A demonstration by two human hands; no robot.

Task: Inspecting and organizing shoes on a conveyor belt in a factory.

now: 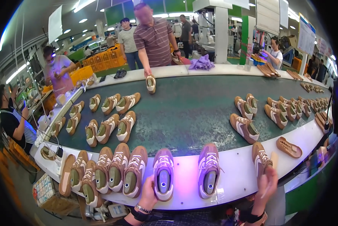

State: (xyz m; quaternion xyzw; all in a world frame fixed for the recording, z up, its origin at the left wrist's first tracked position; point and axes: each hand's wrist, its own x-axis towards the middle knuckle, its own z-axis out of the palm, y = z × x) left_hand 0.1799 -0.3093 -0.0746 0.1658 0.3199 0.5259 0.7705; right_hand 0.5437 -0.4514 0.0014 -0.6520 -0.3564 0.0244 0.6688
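Observation:
Under a purplish light, a brown and white sneaker (163, 165) rests toe outward on the white ledge. My left hand (149, 194) is closed against the left side of its heel. A matching sneaker (209, 165) stands alone to its right, untouched. Farther right, my right hand (267, 182) curls at the heel of another brown sneaker (260, 156), hiding its back end; the fingers are slightly blurred. A pale flat piece (274, 160) shows beside that shoe. Left of my left hand, several sneakers (120, 165) form a row.
A green conveyor belt (184, 113) beyond the ledge carries sneaker groups left and right. A loose brown sole (289, 147) lies on the right ledge. Across the belt, a person in a striped shirt (155, 41) holds a sneaker (151, 83). A purple cloth (202, 63) sits on the far ledge.

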